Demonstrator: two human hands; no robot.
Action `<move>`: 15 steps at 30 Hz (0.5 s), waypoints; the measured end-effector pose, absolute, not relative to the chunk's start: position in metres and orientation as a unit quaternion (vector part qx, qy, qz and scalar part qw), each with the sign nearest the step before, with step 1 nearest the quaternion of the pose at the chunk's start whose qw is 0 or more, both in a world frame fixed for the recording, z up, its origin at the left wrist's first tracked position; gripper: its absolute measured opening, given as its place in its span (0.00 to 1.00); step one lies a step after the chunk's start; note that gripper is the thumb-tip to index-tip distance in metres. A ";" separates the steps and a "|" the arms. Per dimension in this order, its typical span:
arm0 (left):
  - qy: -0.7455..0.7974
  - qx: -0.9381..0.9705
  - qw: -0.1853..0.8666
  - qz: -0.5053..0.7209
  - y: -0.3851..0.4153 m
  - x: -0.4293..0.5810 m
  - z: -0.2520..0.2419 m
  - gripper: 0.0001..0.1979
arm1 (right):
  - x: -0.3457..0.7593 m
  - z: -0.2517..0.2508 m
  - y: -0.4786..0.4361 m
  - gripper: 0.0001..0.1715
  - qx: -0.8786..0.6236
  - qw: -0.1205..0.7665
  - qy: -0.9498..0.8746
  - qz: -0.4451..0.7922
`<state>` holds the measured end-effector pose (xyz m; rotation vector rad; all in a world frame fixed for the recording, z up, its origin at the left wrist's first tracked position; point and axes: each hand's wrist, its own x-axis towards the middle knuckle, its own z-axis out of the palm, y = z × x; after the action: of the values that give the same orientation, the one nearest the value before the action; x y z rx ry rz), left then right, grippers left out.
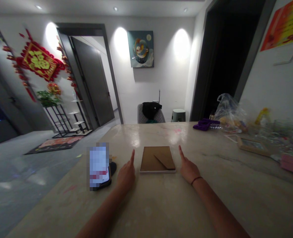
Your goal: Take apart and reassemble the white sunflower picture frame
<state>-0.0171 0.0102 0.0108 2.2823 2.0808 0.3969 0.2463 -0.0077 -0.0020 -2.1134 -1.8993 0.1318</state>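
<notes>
Left hand [126,172]: index straight out toward the far side, other fingers folded in, nothing visible in the grasp. Right hand [189,169]: same pose, mirrored, nothing visible in it either; dark band [196,180] on the wrist. Can't tell whether either one rests on the worktop [158,205] or hovers.

Between them: flat frame [156,158], lying brown side up, diagonal flap [164,161] on that face, pale rim along the near edge. Hands sit just left and right of it, no contact visible. Right fingertip is about level with the far edge, left one slightly nearer.

My read: the two hands are bracketing the frame. To do it well: keep one hand per side, fingertips level, both outside the edges so the face stays unobstructed. If handling it, take the rim at opposite sides; the flap looks hinged and could swing or bend. Keep the frame flat and support both sides evenly.

Watch the left wrist: phone [99,165] is close by on the left, black round object [113,168] right next to it. Easy to knock.

Far right: purple item [204,124], clear plastic bag [229,114], wooden frame [253,146], pink box [292,164]. All well apart from the hands.
</notes>
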 end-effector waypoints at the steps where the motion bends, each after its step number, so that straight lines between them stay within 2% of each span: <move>1: 0.670 0.731 0.019 0.132 0.010 -0.017 0.011 0.39 | 0.247 -0.002 -0.008 0.49 -0.735 0.151 -0.660 0.048; 4: 0.679 0.718 0.033 0.146 0.010 -0.017 0.013 0.35 | 0.246 -0.002 -0.006 0.43 -0.745 0.170 -0.642 0.053; 7: 0.676 0.722 0.050 0.143 0.008 -0.016 0.016 0.25 | 0.242 -0.004 -0.004 0.22 -0.753 0.201 -0.623 0.061; 8: 0.667 0.730 0.064 0.138 0.007 -0.015 0.016 0.23 | 0.240 -0.005 -0.004 0.19 -0.750 0.212 -0.623 0.066; 12: 0.630 0.757 0.110 0.129 0.000 -0.011 0.018 0.20 | 0.228 -0.010 -0.003 0.25 -0.723 0.270 -0.630 0.087; 15: 0.620 0.764 0.120 0.134 -0.003 -0.008 0.017 0.19 | 0.223 -0.016 -0.002 0.23 -0.703 0.326 -0.623 0.107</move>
<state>-0.0076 -0.0029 0.0167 2.2309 1.8115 0.3900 0.2233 -0.0017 -0.0156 -1.8412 -1.6338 0.2808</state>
